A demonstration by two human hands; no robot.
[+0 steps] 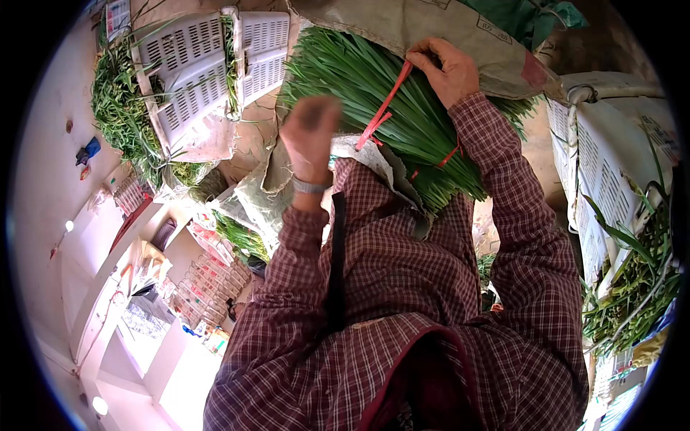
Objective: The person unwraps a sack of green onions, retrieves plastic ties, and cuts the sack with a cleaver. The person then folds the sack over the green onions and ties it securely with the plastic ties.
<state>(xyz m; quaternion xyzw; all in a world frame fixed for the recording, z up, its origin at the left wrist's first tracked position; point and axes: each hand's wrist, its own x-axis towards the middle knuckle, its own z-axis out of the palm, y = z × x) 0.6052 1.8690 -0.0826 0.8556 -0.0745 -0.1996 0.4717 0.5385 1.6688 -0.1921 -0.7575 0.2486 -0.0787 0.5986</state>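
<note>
A large bundle of long, flat green leaves (359,79), looking like garlic chives, lies across my lap on sacking. My right hand (447,72) is above it, thumb and finger pinching the upper end of a red strip (392,97). That strip runs down across the leaves to a knot or fold near the sack edge. Another red band (449,155) goes round the bundle near its cut ends. Left of the leaves, my left hand (310,140) is raised and blurred by motion; its fingers are too smeared to read. A grey band circles that wrist.
White slatted crates (190,68) with loose green stalks (126,108) stand at the left. Another white crate (596,172) stands at the right, with more greens (632,302) below it. A woven sack (460,29) is spread behind the bundle.
</note>
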